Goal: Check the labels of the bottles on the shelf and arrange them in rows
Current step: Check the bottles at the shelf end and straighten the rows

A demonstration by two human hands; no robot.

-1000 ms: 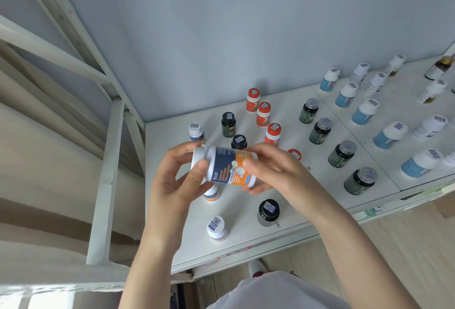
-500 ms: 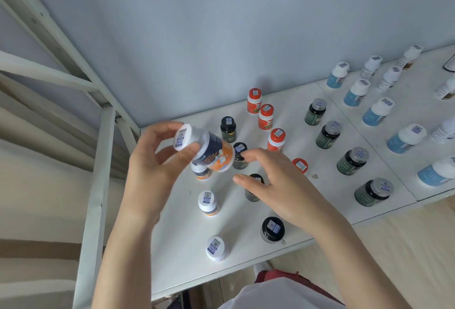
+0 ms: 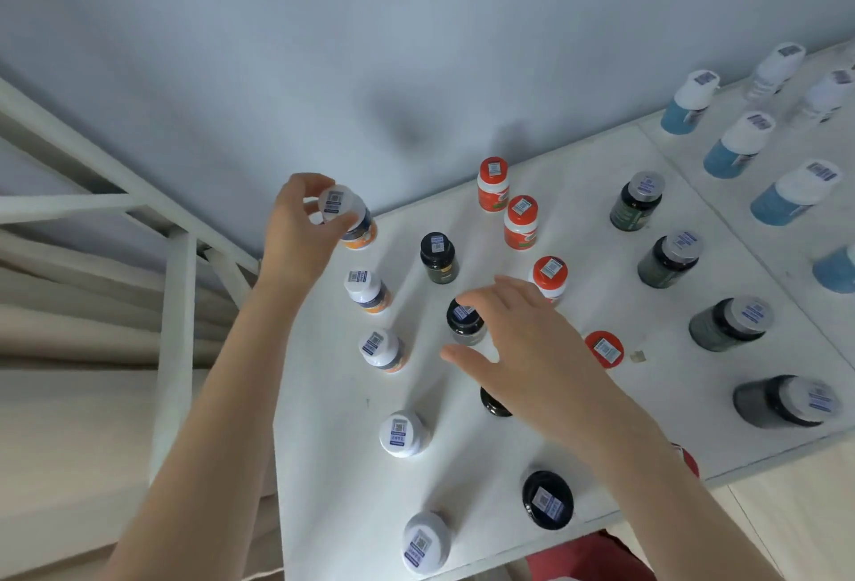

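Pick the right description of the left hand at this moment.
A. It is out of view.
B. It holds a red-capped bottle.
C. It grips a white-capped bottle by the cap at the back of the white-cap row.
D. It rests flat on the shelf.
C: the left hand has its fingers closed around the cap of the white-capped bottle, at the far end of the row, near the wall.

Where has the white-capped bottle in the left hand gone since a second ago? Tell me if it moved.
Yes. The white-capped bottle, held by the left hand, went from sideways above the black-capped bottles to upright at the shelf's back left.
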